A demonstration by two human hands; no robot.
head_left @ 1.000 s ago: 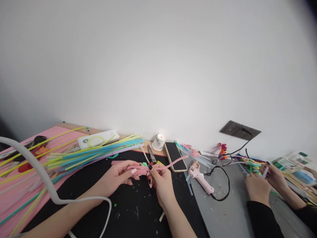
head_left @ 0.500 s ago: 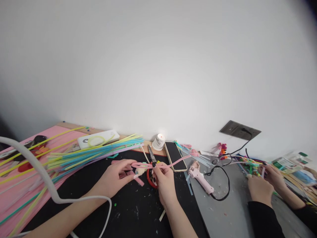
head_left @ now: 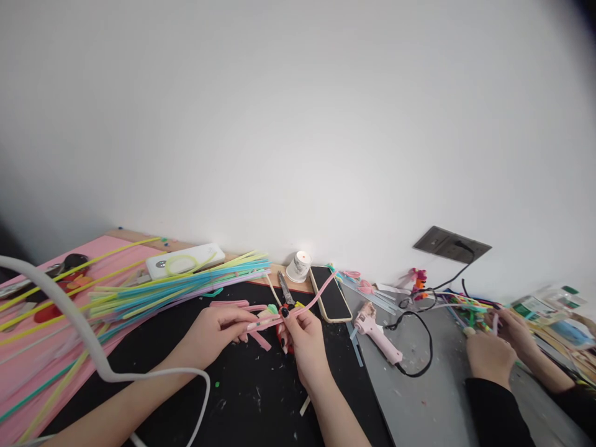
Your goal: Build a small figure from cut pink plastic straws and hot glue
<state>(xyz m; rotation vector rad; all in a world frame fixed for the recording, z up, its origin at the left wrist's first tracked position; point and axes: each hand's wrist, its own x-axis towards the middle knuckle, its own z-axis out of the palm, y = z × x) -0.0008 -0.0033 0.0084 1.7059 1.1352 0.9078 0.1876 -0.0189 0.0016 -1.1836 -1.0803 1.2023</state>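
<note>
My left hand (head_left: pixel 218 332) and my right hand (head_left: pixel 302 338) meet over a black mat (head_left: pixel 242 397), both pinching a folded pink straw (head_left: pixel 310 299). The straw's free end angles up to the right over a black phone (head_left: pixel 331 293). Short pink straw pieces (head_left: pixel 233 304) lie just beyond my left fingers. A red-handled pair of scissors (head_left: pixel 284 292) lies between my hands and the wall, partly hidden by my right fingers.
A fan of coloured straws (head_left: pixel 177 285) lies left over a pink sheet (head_left: pixel 28 347). A lit candle (head_left: pixel 298 266), a white power bank (head_left: pixel 184 261) and a pink glue gun (head_left: pixel 375 330) stand nearby. Another person's hands (head_left: pixel 488 354) work at right. A white cable (head_left: pixel 84 338) crosses my left arm.
The pink straw's free end has swung up from lying across the phone toward its far end. My hands have drawn closer together.
</note>
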